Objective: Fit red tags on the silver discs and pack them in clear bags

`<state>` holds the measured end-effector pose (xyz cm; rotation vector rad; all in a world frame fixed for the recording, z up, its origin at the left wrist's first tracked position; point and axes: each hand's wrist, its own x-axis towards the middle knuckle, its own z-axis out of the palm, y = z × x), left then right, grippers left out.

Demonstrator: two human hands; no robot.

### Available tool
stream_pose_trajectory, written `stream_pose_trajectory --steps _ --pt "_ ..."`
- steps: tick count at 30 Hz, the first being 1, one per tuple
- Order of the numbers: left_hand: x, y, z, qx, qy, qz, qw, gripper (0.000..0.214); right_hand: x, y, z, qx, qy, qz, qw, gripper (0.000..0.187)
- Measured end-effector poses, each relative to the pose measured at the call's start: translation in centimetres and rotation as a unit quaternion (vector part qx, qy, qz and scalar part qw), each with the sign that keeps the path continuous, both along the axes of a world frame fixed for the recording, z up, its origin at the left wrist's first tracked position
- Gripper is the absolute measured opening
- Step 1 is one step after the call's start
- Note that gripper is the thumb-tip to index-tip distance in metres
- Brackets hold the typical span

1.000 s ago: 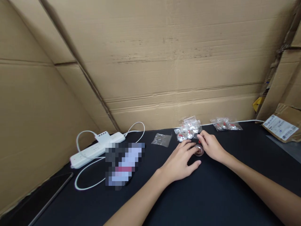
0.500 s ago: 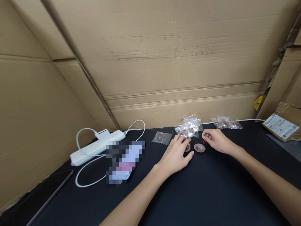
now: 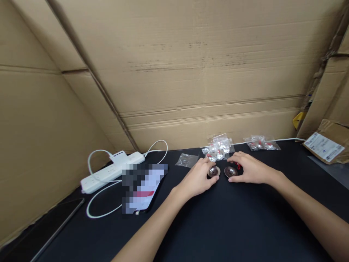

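Left metal disc (image 3: 214, 171) lies between the parted fingers and thumb of the left hand (image 3: 198, 177); right metal disc (image 3: 230, 171) likewise, between those of the right hand (image 3: 251, 169).

No words or numbers could be read. At the far right corner of the bench (image 3: 218, 225), a white label (image 3: 317, 143) on a brown parcel (image 3: 339, 133) carried rows of dark print too small to make out, a blue mark (image 3: 324, 150) like a star or cross, and a small dark block (image 3: 328, 158) by its lower edge. Nearer the bench's left edge, a phone screen (image 3: 152, 183) was pixelated, with a red band (image 3: 144, 194) across it.
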<state>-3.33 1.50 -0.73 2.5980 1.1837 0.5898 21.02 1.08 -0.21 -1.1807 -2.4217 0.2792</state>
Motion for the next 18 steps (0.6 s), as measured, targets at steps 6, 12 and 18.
stream_pose_trajectory --steps 6,12,18 --pt "0.4 -0.2 -0.1 -0.033 -0.049 -0.009 0.998 0.044 -0.5 0.0 -0.5 -0.004 0.011 -0.001 1.000 0.025" --pt "1.7 -1.0 -0.5 -0.025 -0.090 -0.035 0.995 0.058 -1.5 -0.7 0.9 0.009 0.076 0.002 0.997 0.021" --pt "1.2 -0.9 -0.4 -0.014 -0.064 -0.044 0.997 0.090 -2.7 -1.3 0.1 0.010 0.044 0.015 0.999 0.021"
